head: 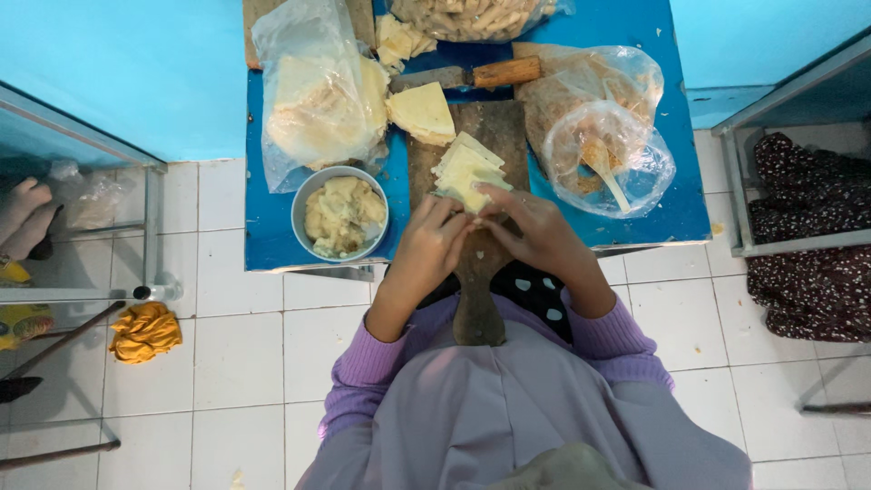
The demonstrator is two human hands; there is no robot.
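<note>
— Hands? Left hand (434,243) and right hand (531,231), mid-frame, pinched shut together on one pale square dough wrapper (474,201), over the long wooden board (481,272).

— Progress? Early, seemingly: stack of pale wrappers (464,168) unused, round grey bowl of yellowish filling (340,213) left of centre full, blue bench (272,227) showing nothing finished.

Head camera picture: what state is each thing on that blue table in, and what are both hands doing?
Stack of pale square dough sheets: fanned on the wooden board.
Round grey metal bowl: full of pale filling.
Clear plastic bag of crumbs: open, spoon inside.
Wooden-handled knife: lying flat, unheld.
Large clear bag of sheets: loosely closed.
Left hand: pinching a sheet.
Right hand: pinching the same sheet.
</note>
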